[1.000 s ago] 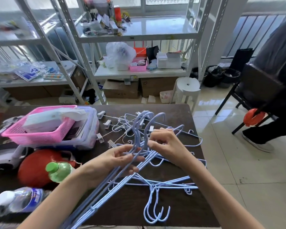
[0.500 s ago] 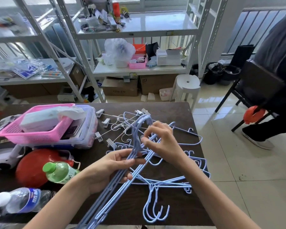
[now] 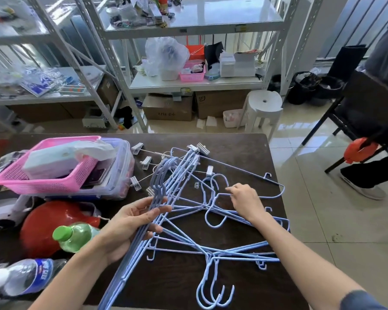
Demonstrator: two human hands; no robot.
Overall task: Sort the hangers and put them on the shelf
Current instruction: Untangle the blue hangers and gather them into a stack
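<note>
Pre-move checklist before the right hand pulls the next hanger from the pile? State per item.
1. Left hand grips the sorted hanger bundle: ok.
2. Right hand on a loose hanger in the pile: ok.
3. That hanger free of the others: not ok, wires cross.
4. Clip hangers kept apart from the bundle: not ok, they overlap.
5. Shelf has room: cannot tell.
</note>
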